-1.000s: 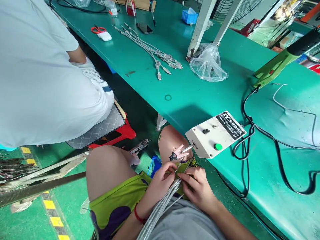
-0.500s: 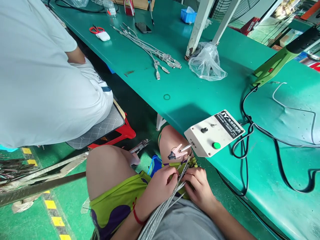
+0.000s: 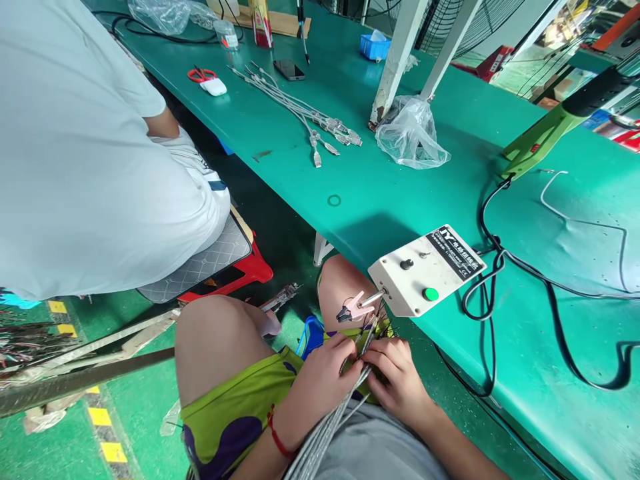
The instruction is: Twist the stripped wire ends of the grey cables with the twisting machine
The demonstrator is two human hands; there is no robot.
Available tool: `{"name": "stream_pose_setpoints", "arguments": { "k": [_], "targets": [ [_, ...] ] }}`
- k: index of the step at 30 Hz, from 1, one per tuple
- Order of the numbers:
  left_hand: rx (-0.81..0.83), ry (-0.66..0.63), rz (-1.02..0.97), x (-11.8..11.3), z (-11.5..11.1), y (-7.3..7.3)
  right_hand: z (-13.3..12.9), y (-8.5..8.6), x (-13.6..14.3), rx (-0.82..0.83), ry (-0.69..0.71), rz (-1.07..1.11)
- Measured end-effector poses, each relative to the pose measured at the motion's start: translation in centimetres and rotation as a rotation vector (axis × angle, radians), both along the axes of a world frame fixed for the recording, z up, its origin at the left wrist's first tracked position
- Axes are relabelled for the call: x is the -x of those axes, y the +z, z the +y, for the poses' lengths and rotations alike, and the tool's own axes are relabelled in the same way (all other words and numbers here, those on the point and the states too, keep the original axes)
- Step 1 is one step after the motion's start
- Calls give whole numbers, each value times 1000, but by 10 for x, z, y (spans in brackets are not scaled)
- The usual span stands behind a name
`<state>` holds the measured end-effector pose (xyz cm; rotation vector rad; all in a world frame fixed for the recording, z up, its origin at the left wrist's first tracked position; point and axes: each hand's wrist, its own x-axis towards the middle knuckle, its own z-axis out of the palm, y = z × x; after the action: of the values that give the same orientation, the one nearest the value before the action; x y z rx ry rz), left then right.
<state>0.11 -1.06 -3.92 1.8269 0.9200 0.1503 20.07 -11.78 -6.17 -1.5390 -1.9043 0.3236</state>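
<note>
A bundle of grey braided cables [image 3: 326,433] lies across my lap, its stripped ends pointing toward the table. My left hand [image 3: 333,367] is closed on the cables from the left, thumb and fingers pinched together. From the right, my right hand [image 3: 395,370] pinches at the same cables, its fingertips close to the left ones. Exactly which strand each hand has is hidden by the fingers. Just beyond the hands, a pink clip [image 3: 356,308] sticks out on the shaft of a white control box [image 3: 425,270] with a green button, at the table edge.
On the green table [image 3: 300,180] lie several finished cables [image 3: 300,107], red-handled scissors [image 3: 201,75], a phone [image 3: 289,69] and a plastic bag [image 3: 414,137]. A green hot-air tool [image 3: 543,140] stands right, with black cords [image 3: 493,293]. A person [image 3: 100,153] sits at left on a stool.
My left fingertips have moved slightly right, closer to the right fingertips over the cables. The view has shifted a little; the table things look unmoved.
</note>
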Motion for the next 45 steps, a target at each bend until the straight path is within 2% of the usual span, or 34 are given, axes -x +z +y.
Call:
{"name": "stream_pose_setpoints", "arguments": {
  "k": [5,9,16,18,23,25,28,32,36,40,45],
  "targets": [
    [-1,-34,61,-2,3,-1,-1,-1,0,-38,19,4],
    [37,2,-56,-6,1,-7,-1,-3,-1,-65,16,25],
    [84,300,-389,-13,-6,-11,3,-6,-2,-56,49,68],
    [223,423,-516,-14,-7,-10,6,-6,-1,-25,64,75],
    [782,792,-802,-18,-4,-6,12,-7,-3,24,99,86],
    [893,917,-882,-17,0,-5,13,-7,-6,33,114,80],
    [946,1026,-965,-10,8,-5,12,-8,-8,55,129,50],
    [921,1057,-1007,5,19,-6,11,-10,-5,109,128,-60],
    [844,1055,-1009,17,28,-1,11,-12,-3,84,92,-70],
    [770,923,-894,15,27,1,12,-9,-5,62,100,-48],
    [754,762,-771,6,19,-8,14,-8,-6,64,91,1]
  ]
}}
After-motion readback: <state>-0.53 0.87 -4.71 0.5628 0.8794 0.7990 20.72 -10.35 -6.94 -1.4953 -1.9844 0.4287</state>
